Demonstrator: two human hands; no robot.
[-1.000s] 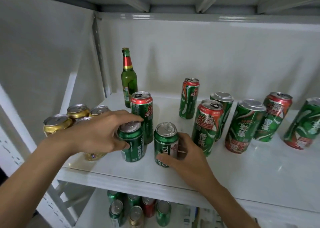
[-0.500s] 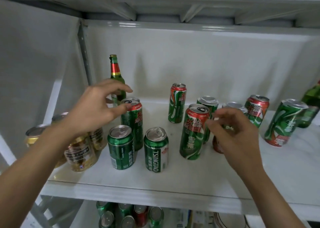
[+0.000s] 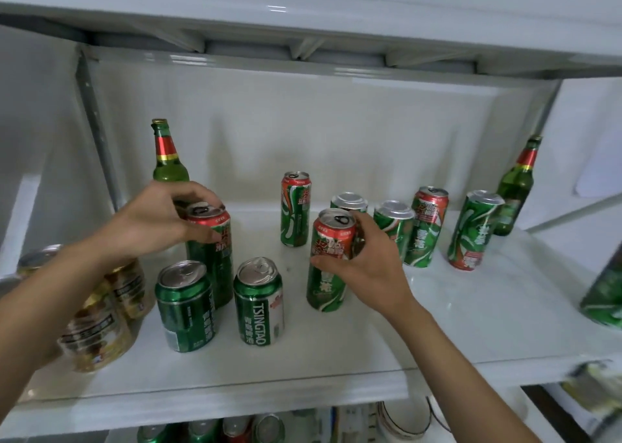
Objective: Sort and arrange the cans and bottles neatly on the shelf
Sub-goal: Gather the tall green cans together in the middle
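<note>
On the white shelf (image 3: 303,358), my left hand (image 3: 158,217) grips the top of a tall red-and-green can (image 3: 215,261) at the left. My right hand (image 3: 363,267) wraps around another tall red-and-green can (image 3: 328,274) in the middle. Two short green cans (image 3: 186,308) (image 3: 259,303) stand side by side in front. Behind my left hand rises a green bottle (image 3: 168,153). Several more tall cans (image 3: 295,208) (image 3: 425,227) (image 3: 474,230) stand scattered at the back right, next to a second green bottle (image 3: 516,187).
Gold cans (image 3: 97,328) cluster at the shelf's left front, partly hidden by my left forearm. A blurred green can (image 3: 606,294) sits at the right edge. The shelf above hangs low overhead. More cans (image 3: 215,429) stand on the shelf below.
My left hand dropped onto the top of the tall left can and closed on it. My right hand moved left and closed around the tall middle can. The view shifted right.
</note>
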